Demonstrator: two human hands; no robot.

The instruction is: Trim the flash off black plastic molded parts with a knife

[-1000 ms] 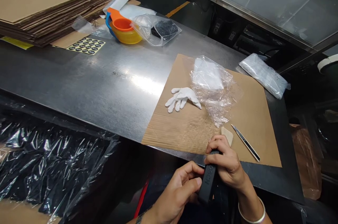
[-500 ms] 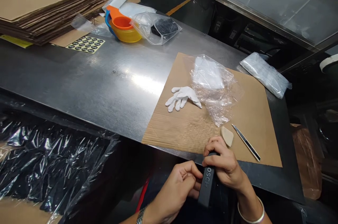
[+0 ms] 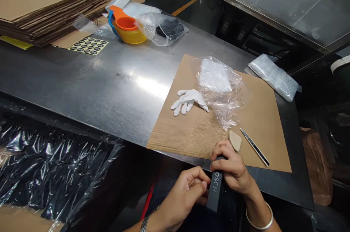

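Observation:
A dark grey bar-shaped part (image 3: 214, 192) with raised light lettering, "OSCH" readable, is held upright just off the table's front edge. My right hand (image 3: 231, 168) is wrapped round its upper end. At its left side, my left hand (image 3: 186, 195) has curled fingers, with thumb and index finger pressed together by the part; whatever lies between them is hidden. Beyond my right hand, a beige block (image 3: 234, 141) rests on the cardboard sheet (image 3: 186, 137), beside a slim knife (image 3: 254, 147). Farther back lie a white glove (image 3: 190, 101) and a clear plastic bag (image 3: 218, 78) with white contents.
Stacked cardboard (image 3: 62, 2) fills the metal table's (image 3: 109, 82) back left, near a sticker sheet (image 3: 89, 45), a yellow-orange container (image 3: 129, 33) and a bagged black part (image 3: 171, 28). A plastic packet (image 3: 275, 77) lies right. Black plastic wrapping (image 3: 54, 166) is lower left.
The grey part has turned slightly, so its lettering shows more clearly, and its lower end has shifted a little. My left thumb has moved slightly; my right hand keeps its hold.

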